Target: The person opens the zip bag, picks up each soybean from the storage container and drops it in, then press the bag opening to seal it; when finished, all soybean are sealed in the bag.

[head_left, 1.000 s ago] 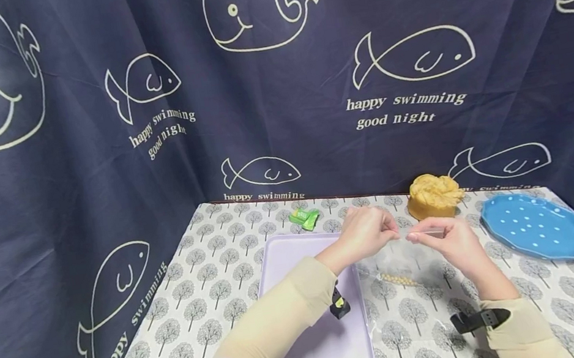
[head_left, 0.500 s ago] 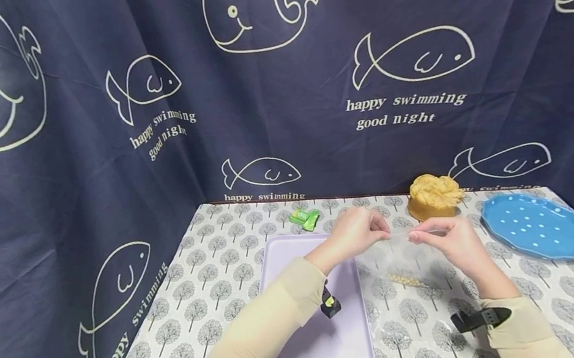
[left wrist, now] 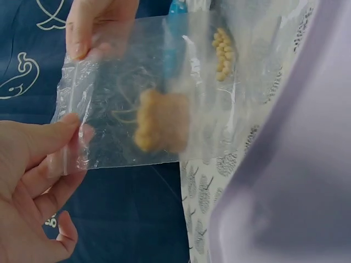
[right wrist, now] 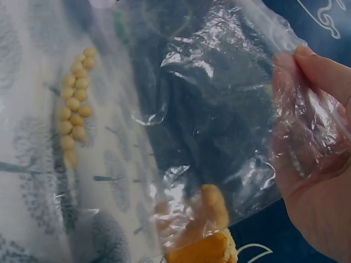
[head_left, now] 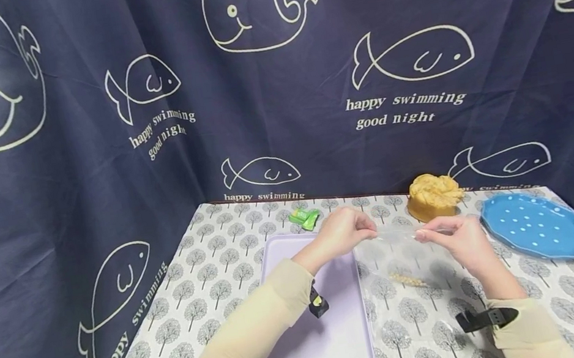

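Note:
A clear zip-top plastic bag (left wrist: 120, 82) hangs between my two hands, its zip edge uppermost in the head view. Pale yellow soybeans (right wrist: 77, 104) lie gathered in a line along its bottom. My left hand (head_left: 342, 231) pinches one end of the zip edge between thumb and fingers. At the other end, my right hand (head_left: 463, 239) pinches the same edge. The left wrist view shows both hands on the zip strip, some distance apart. Whether the zip is sealed along its whole length, I cannot tell.
Under my left forearm lies a lilac tray (head_left: 338, 332). Behind it are green packets (head_left: 304, 218). A yellow, bread-like object (head_left: 434, 197) stands behind my right hand, and a blue dotted plate (head_left: 539, 225) lies to the right. A dark blue curtain (head_left: 277, 112) hangs behind the table.
My left hand has moved left along the zip edge, away from my right hand. My right hand has shifted slightly right. The bag's top is now stretched wider between them.

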Action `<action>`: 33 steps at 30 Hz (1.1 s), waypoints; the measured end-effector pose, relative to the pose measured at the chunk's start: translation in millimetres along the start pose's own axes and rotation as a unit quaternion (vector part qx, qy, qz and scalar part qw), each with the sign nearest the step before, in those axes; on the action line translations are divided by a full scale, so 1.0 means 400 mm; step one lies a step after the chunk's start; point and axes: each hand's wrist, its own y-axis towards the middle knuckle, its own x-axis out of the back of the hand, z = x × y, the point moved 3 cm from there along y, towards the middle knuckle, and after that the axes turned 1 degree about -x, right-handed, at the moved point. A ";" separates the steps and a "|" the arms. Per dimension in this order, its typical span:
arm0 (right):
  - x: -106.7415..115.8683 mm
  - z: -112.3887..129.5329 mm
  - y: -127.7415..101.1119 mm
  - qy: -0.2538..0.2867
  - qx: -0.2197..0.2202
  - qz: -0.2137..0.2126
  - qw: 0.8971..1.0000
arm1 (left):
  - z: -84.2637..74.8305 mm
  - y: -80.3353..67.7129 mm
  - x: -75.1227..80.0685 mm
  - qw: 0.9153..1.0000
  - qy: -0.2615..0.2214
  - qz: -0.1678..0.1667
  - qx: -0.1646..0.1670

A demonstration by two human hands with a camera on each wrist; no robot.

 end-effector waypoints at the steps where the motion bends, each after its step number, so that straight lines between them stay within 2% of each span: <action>1: 0.001 -0.001 -0.002 0.003 0.000 0.003 1.000 | 0.003 -0.004 0.000 1.000 0.003 -0.004 -0.003; 6: -0.003 -0.006 0.001 0.016 0.008 0.016 1.000 | 0.009 -0.017 -0.001 0.999 0.026 -0.014 -0.027; 12: 0.002 -0.016 0.001 -0.005 -0.002 0.012 1.000 | 0.035 -0.022 -0.004 0.999 -0.042 -0.009 0.011; 19: 0.017 -0.026 0.004 -0.033 -0.030 0.026 0.999 | 0.049 -0.023 -0.013 0.998 -0.046 -0.031 0.004; 23: 0.033 -0.041 0.007 -0.065 -0.037 0.028 0.997 | 0.057 -0.015 -0.024 0.997 -0.065 -0.023 0.032; 28: 0.047 -0.079 0.017 -0.132 -0.031 0.053 0.989 | 0.068 0.016 -0.050 0.998 -0.025 0.004 0.058; 33: 0.033 -0.140 0.034 -0.137 -0.040 0.100 0.985 | 0.081 0.048 -0.087 0.995 0.037 0.037 0.088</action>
